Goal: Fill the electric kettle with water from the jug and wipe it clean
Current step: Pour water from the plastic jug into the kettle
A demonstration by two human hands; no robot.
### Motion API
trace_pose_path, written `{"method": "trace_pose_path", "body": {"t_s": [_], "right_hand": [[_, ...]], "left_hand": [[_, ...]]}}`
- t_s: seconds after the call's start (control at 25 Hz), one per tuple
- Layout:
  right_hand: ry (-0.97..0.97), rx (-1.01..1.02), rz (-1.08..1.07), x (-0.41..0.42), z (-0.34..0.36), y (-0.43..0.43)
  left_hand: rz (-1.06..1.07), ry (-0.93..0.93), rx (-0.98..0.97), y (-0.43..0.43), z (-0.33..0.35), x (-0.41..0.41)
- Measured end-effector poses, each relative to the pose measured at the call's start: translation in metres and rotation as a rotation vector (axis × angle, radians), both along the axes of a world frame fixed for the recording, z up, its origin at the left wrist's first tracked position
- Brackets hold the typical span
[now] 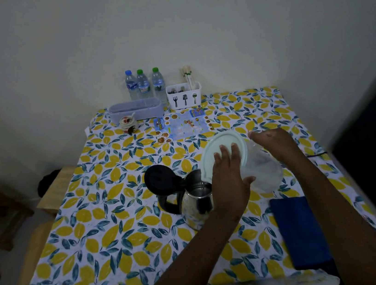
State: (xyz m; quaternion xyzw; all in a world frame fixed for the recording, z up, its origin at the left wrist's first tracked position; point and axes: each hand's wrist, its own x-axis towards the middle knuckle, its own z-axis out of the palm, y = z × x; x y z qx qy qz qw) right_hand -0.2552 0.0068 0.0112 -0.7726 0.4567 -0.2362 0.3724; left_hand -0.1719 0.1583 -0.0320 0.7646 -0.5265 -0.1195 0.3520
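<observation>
A steel electric kettle (pixel 195 204) with a black handle stands in the middle of the table, its black lid (pixel 159 179) flipped open to the left. A clear plastic jug (pixel 265 172) with a pale green lid (pixel 217 149) is tilted toward the kettle's mouth, and a thin stream of water falls into it. My left hand (pixel 230 175) presses flat against the jug's lid and side. My right hand (pixel 275 142) grips the jug from behind on the right. A folded blue cloth (pixel 299 230) lies on the table to the right, near the front edge.
The table (pixel 97 227) wears a lemon-print cover and stands against a wall. At the back are three water bottles (pixel 143 84), a lilac tray (pixel 135 110), a white cutlery holder (pixel 184 97), a small ceramic pot (pixel 127 123) and a printed leaflet (pixel 182 126). Wooden stools (pixel 51 193) stand at the left.
</observation>
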Motion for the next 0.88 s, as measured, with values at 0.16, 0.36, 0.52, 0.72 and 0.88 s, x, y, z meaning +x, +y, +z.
{"method": "trace_pose_path", "body": {"t_s": [0.16, 0.36, 0.52, 0.72, 0.88], "right_hand": [[-0.198, 0.264, -0.173, -0.027, -0.033, -0.020], [-0.287, 0.421, -0.407, -0.072, -0.065, -0.055], [-0.399, 0.480, -0.551, -0.117, -0.083, -0.091], [-0.510, 0.511, -0.642, -0.165, -0.107, -0.140], [-0.559, 0.528, -0.672, -0.184, -0.126, -0.171]], "left_hand": [[-0.084, -0.154, 0.096, -0.020, -0.002, -0.014], [-0.235, -0.287, 0.175, -0.069, -0.010, -0.044], [-0.377, -0.409, 0.247, -0.125, -0.019, -0.075], [-0.473, -0.512, 0.288, -0.192, -0.035, -0.113], [-0.519, -0.555, 0.336, -0.230, -0.051, -0.131]]}}
